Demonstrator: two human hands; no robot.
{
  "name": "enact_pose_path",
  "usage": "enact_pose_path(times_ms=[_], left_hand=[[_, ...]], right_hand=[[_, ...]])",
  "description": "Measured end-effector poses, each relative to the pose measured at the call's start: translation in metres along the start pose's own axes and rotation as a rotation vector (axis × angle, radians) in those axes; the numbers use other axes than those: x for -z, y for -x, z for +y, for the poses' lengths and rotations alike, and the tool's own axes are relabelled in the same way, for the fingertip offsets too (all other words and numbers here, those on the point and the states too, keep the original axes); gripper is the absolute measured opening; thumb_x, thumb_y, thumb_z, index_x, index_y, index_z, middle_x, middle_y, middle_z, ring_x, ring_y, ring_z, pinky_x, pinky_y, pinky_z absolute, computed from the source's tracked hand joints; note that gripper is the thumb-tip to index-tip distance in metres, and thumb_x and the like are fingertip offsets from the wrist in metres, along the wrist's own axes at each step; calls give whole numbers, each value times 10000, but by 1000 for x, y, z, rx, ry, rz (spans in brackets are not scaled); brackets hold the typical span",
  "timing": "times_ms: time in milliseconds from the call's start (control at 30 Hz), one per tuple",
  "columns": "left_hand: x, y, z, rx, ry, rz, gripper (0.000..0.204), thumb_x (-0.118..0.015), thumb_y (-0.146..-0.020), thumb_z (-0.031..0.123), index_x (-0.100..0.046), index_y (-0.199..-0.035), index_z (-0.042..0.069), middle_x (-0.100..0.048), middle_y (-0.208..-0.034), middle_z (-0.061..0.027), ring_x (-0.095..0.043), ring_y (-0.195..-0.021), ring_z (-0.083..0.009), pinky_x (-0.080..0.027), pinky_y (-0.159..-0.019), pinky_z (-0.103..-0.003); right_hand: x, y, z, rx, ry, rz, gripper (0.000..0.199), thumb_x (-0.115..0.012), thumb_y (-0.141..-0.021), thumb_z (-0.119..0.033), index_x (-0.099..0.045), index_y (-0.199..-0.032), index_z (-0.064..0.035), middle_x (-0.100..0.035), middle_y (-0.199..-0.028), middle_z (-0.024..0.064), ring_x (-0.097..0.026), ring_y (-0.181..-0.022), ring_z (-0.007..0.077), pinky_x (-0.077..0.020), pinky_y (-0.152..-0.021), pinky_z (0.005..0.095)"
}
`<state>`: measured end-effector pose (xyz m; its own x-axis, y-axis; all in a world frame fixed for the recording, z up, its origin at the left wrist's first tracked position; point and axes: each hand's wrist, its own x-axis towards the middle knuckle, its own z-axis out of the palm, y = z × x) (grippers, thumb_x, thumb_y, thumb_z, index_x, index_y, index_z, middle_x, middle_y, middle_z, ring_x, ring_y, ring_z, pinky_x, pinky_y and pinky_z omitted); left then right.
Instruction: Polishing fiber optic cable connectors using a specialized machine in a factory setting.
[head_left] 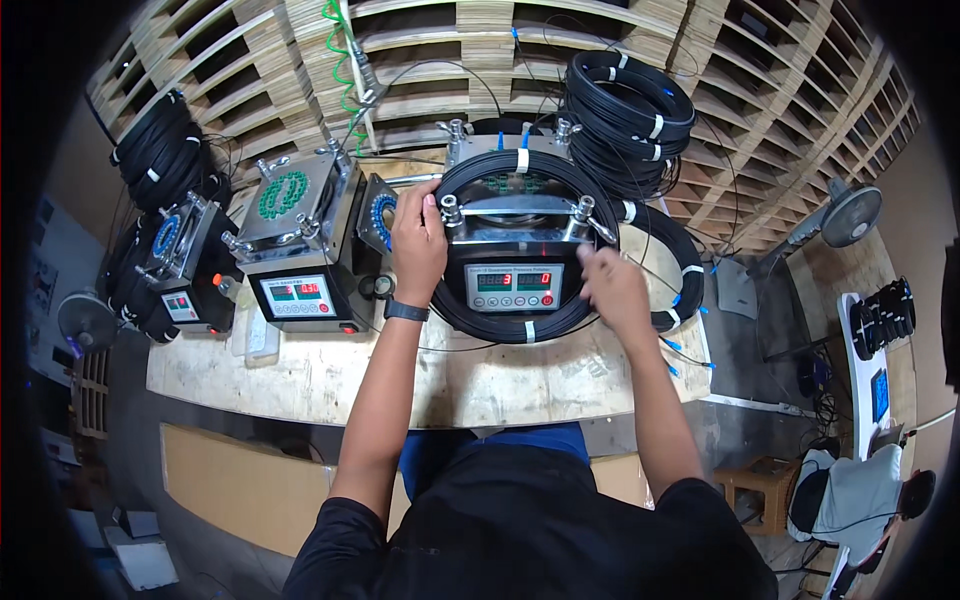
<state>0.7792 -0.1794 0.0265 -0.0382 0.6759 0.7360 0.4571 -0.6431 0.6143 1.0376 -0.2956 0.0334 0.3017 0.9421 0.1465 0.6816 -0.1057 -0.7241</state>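
A coil of black cable (522,170), bound with white bands, stands tilted around the front of a polishing machine (460,262). The machine has a steel top with clamp posts and a panel with red digits. My left hand (418,245) is closed on the coil's left side, near the left clamp post (452,212). By the coil's right side is my right hand (612,285), just below the right clamp post (584,210). Its fingers look bent and are smeared by motion; whether they hold a cable is unclear. Two blue-tipped connectors (526,139) stick up behind the coil.
Two similar machines stand to the left, the nearer with a green-studded plate (284,195). Stacked black coils (632,120) rise behind right, others (158,150) far left. Blue-capped cable ends (672,369) lie at the table's right edge. An orange-capped bottle (224,284) stands left.
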Motion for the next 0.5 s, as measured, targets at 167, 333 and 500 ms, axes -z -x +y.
enact_pose_path(times_ms=[167,333,500], left_hand=[[-2,0,3,-1,8,-15,264,-434,-1032,110,-628,-1168,-8,-640,-1123,-188,-610,-1050,-359,-470,-940,-403],[-1,1,-3,3,15,-4,264,-435,-1032,105,-624,-1176,-9,-641,-1134,-186,-612,-1052,-354,-469,-949,-399],[-1,2,1,15,48,0,267,-436,-1022,91,-621,-1187,-8,-637,-1141,-191,-609,-1057,-356,-469,-953,-400]], right_hand=[[-42,36,7,386,308,82,305,-647,-933,-355,-695,-834,-70,-681,-755,100,-651,-752,284,-466,-635,415],[-59,39,10,503,532,99,217,-727,-841,-299,-715,-749,-103,-677,-754,46,-607,-758,233,-389,-685,412],[-61,35,13,474,567,136,216,-740,-828,-302,-720,-752,-101,-681,-749,47,-607,-753,233,-393,-678,405]])
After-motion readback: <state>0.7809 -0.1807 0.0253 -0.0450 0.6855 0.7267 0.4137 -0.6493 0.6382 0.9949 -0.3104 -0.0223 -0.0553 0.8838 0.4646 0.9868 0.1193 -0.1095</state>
